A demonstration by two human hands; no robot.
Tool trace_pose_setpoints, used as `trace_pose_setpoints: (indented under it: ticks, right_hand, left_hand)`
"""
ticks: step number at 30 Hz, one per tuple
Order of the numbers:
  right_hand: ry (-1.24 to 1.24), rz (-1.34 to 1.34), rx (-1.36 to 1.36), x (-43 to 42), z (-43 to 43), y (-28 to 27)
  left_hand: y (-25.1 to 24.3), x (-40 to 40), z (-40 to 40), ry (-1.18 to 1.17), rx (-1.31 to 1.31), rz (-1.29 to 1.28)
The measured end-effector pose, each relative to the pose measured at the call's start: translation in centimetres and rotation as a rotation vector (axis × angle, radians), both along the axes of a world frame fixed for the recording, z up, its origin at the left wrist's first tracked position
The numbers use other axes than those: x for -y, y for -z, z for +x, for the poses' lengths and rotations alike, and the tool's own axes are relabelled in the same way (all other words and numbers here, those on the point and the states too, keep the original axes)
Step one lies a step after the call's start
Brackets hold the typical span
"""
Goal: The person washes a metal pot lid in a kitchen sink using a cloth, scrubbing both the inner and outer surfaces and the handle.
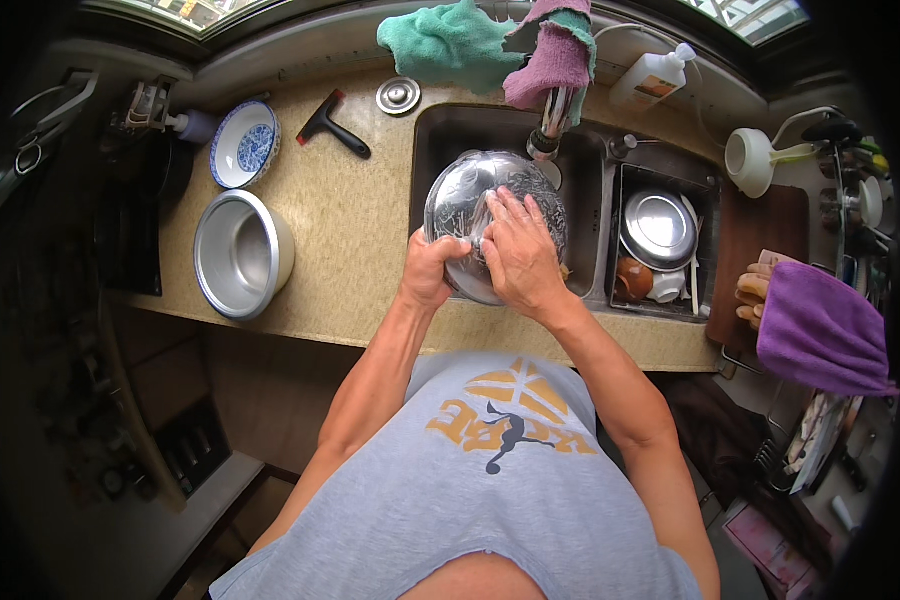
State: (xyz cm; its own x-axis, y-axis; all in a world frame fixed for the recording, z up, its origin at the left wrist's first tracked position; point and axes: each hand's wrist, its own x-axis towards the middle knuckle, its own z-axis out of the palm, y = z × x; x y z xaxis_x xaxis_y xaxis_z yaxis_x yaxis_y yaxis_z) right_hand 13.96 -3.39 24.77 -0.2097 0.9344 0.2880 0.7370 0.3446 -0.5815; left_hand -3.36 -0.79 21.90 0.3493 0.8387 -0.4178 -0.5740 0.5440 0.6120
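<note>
A round, shiny metal vessel or lid (461,184), wet and streaked with what looks like suds, is held over the left basin of a dark double sink (589,259). Its exact kind is unclear. My left hand (429,266) grips its near left rim, with the thumb on top. My right hand (521,251) lies on its surface with the fingers extended; whether something thin is under the fingers cannot be told. The faucet (544,142) reaches over the basin just beyond it, with pink and green cloths (551,64) draped on it.
On the left counter stand a metal pot (244,255), a blue-and-white bowl (245,145), a black squeegee (334,127) and a sink strainer (398,96). The right basin's rack holds a metal bowl (660,229) and other dishes. A white bottle (652,77) stands behind; a purple cloth (825,330) hangs right.
</note>
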Motion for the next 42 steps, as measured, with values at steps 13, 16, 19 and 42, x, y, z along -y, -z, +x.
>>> trace_pose_setpoints:
  ticks: [13, 16, 19, 42]
  right_hand:
    - [-0.082, 0.027, -0.017, 1.3, -0.1, -2.4]
    - [-0.026, 0.017, -0.003, 1.3, -0.4, -2.2]
    - [-0.132, -0.019, -0.077, 2.2, -0.1, -2.8]
    - [-0.004, -0.024, -0.020, 4.8, 2.4, -1.2]
  left_hand:
    - [0.5, 0.3, -0.6, -0.011, 0.151, -0.065]
    - [0.2, 0.4, -0.5, -0.008, 0.166, -0.035]
    - [1.0, 0.5, -1.1, 0.008, 0.173, -0.022]
    - [1.8, -0.6, -3.0, -0.138, 0.294, -0.129]
